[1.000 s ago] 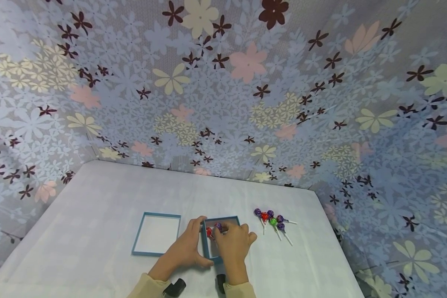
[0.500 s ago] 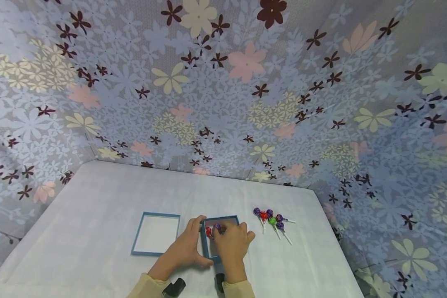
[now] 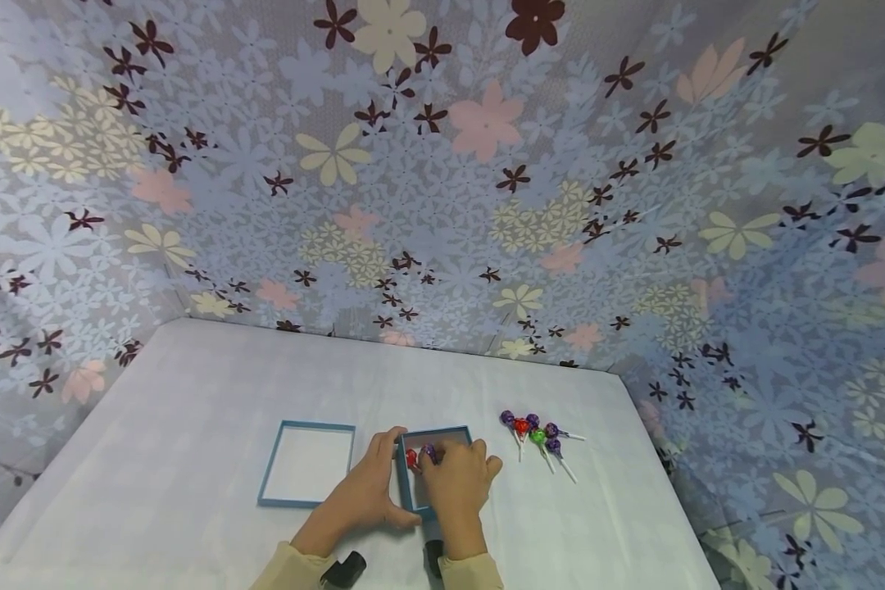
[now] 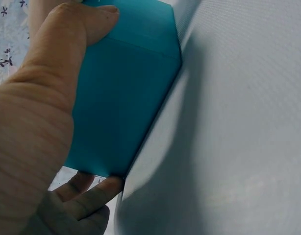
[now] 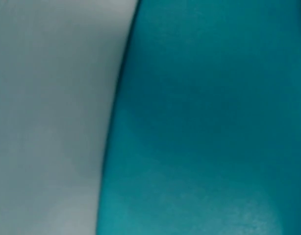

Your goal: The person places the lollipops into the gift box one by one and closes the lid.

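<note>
A blue open-topped box [image 3: 453, 429] stands on the table under both hands. My left hand [image 3: 365, 490] grips its left side, fingers at the far corner and thumb at the near one. In the left wrist view the thumb [image 4: 99, 22] and fingers [image 4: 94, 198] span the teal wall. Reaching inside, my right hand [image 3: 459, 483] pinches a purple-wrapped lollipop [image 3: 429, 452]; its stick is hidden by the hand. Beside it, against the left inner wall, lies a red lollipop [image 3: 411, 459]. Only the box's teal outside [image 5: 204, 122] fills the right wrist view, next to the table cloth.
A blue-edged box lid [image 3: 306, 463], white inside, lies left of the left hand. Several lollipops lie loosely grouped to the right, among them a green one [image 3: 537, 437] and a red one [image 3: 521, 426]. A floral curtain [image 3: 413, 205] hangs behind the white table [image 3: 214, 393].
The purple lollipop's head sits slightly lower in the box. Both hands keep nearly the same place, and the whole head view has shifted a little.
</note>
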Demonstrator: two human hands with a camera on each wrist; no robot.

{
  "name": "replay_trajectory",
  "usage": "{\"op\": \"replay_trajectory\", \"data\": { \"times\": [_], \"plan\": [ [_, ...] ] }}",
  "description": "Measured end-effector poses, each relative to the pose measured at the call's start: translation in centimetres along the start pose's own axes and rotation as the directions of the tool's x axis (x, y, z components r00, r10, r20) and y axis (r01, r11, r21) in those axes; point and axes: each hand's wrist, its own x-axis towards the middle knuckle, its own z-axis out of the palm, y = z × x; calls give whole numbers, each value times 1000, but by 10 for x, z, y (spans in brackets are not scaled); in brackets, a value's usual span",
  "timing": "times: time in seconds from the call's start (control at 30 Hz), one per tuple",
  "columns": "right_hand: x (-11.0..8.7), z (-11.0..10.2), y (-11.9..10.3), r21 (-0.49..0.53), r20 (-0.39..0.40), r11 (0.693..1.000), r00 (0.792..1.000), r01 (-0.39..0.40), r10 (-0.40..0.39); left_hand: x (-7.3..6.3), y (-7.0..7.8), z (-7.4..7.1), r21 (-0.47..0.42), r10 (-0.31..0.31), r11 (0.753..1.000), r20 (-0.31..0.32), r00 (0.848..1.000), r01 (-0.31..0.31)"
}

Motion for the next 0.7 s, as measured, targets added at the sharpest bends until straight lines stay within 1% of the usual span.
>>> {"op": "replay_trajectory", "data": {
  "times": [0.43, 0.7],
  "plan": [
    [-1, 0, -3, -9, -16, 1000, 1000, 20, -20, -2, 2, -2, 2, 1, 1000, -7, 1000, -1],
    [-1, 0, -2, -34, 3, 999, 1000, 7, -7, -2, 4, -1, -1, 1, 1000, -9, 1000, -1]
  ]
}}
